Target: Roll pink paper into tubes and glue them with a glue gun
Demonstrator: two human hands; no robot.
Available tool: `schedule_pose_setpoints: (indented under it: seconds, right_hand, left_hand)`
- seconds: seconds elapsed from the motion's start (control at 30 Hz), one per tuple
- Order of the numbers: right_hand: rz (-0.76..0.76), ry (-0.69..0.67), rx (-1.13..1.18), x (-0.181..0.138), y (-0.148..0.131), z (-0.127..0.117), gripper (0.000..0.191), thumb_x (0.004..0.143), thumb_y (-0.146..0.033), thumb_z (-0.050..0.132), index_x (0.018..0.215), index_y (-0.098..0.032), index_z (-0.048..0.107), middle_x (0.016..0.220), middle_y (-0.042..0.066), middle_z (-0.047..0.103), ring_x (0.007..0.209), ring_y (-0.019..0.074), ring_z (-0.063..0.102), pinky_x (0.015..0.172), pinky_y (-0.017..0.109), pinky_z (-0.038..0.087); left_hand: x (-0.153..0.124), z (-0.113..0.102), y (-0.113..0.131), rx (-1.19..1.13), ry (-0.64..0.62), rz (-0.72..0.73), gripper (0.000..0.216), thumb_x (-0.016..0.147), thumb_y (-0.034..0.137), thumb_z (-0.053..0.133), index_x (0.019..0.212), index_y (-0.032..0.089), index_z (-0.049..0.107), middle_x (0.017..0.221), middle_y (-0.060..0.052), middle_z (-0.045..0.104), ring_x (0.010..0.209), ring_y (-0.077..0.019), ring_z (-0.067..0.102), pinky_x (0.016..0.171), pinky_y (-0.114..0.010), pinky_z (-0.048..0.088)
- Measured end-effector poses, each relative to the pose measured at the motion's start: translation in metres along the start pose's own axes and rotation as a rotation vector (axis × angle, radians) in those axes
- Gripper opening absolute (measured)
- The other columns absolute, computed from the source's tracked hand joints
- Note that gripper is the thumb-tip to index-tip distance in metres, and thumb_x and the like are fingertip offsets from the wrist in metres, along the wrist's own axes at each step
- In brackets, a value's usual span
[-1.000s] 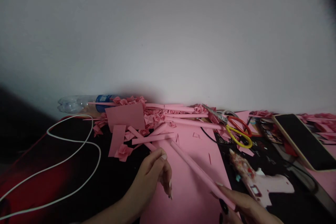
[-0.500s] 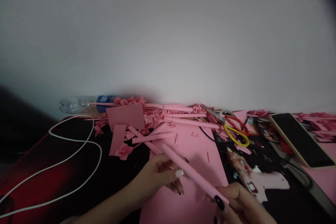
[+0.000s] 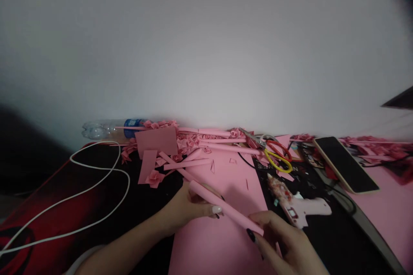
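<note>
A rolled pink paper tube [image 3: 226,208] slants from upper left to lower right above a large pink paper sheet [image 3: 222,240]. My left hand [image 3: 193,208] is closed round the tube's upper end, thumb on top. My right hand [image 3: 284,242] pinches its lower end between thumb and fingers. Both hands hold the tube just above the sheet, near the front of the table.
Pink paper strips, rolled tubes and small folded roses [image 3: 180,148] lie along the wall with a plastic bottle [image 3: 109,128]. Scissors [image 3: 274,152], a pink glue gun [image 3: 297,204] and a phone [image 3: 345,163] lie to the right. A white cable [image 3: 97,180] loops across the dark mat at left.
My left hand closed on the tube's upper end. Both hands drew the tube left and nearer to me. The view shifted a little to the right.
</note>
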State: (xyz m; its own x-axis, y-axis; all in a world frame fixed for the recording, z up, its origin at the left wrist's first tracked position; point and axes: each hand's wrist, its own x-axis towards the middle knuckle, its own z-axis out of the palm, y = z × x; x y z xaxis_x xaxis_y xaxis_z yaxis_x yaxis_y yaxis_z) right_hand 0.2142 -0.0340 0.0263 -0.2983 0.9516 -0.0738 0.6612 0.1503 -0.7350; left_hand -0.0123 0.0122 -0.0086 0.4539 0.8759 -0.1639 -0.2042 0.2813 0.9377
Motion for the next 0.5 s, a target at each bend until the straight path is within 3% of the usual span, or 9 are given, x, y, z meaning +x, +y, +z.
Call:
schedule_pose_setpoints:
  seconds: [0.3, 0.5]
  right_hand:
    - [-0.075, 0.047, -0.024, -0.001, -0.005, 0.010, 0.015, 0.083, -0.015, 0.049, 0.083, -0.018, 0.063, 0.070, 0.000, 0.063, 0.060, 0.0132, 0.054, 0.052, 0.021, 0.038]
    - [-0.149, 0.105, -0.161, -0.006, -0.014, -0.022, 0.016, 0.084, -0.013, 0.051, 0.089, -0.020, 0.065, 0.072, 0.000, 0.063, 0.061, 0.0139, 0.055, 0.055, 0.023, 0.039]
  left_hand:
    - [-0.006, 0.006, 0.004, 0.126, 0.060, 0.046, 0.012, 0.069, 0.021, 0.071, 0.078, 0.013, 0.071, 0.069, -0.001, 0.069, 0.071, -0.0194, 0.065, 0.066, -0.028, 0.050]
    - [0.000, -0.004, -0.008, 0.062, 0.065, 0.033, 0.015, 0.069, 0.027, 0.075, 0.074, 0.015, 0.069, 0.067, -0.003, 0.069, 0.063, -0.0147, 0.065, 0.064, -0.026, 0.054]
